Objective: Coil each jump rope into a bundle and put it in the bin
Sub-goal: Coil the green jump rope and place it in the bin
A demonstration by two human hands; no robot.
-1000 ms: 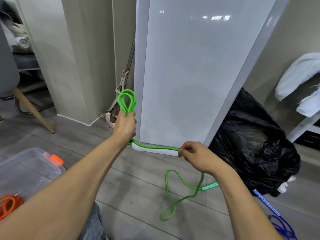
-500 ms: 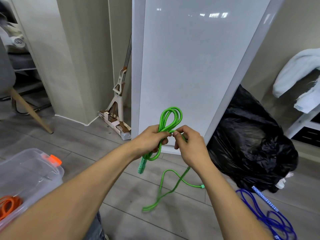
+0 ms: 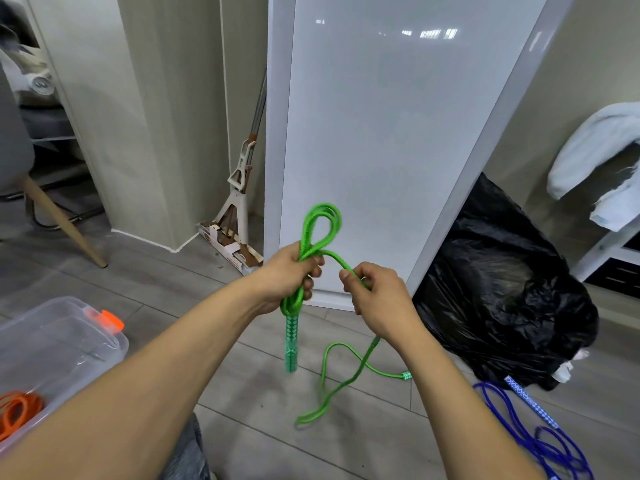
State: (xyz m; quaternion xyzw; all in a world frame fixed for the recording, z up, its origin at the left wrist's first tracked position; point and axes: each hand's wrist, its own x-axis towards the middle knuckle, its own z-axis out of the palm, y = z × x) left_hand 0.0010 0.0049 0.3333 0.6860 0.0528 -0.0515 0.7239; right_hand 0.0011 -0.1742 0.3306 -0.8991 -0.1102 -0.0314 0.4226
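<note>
My left hand [image 3: 289,275] grips several loops of a green jump rope [image 3: 320,226] that stand up above the fist, and one patterned green handle [image 3: 291,341] hangs below it. A short way to the right, my right hand [image 3: 375,294] pinches the same rope, whose loose tail [image 3: 329,386] drops to the floor and ends in the second handle. A clear plastic bin [image 3: 69,341] with an orange latch sits at the lower left, holding a coiled orange rope [image 3: 17,410]. A blue jump rope [image 3: 540,441] lies uncoiled on the floor at the lower right.
A tall white panel [image 3: 381,133] leans against the wall straight ahead. A full black trash bag [image 3: 502,289] sits to its right, a floor mop [image 3: 239,202] to its left. A chair leg [image 3: 65,226] stands at far left, and white cloth [image 3: 599,157] hangs at far right.
My hands came together in front of me, then the right hand drew slightly right along the rope. The loops above my left fist have grown and the tail on the floor is shorter.
</note>
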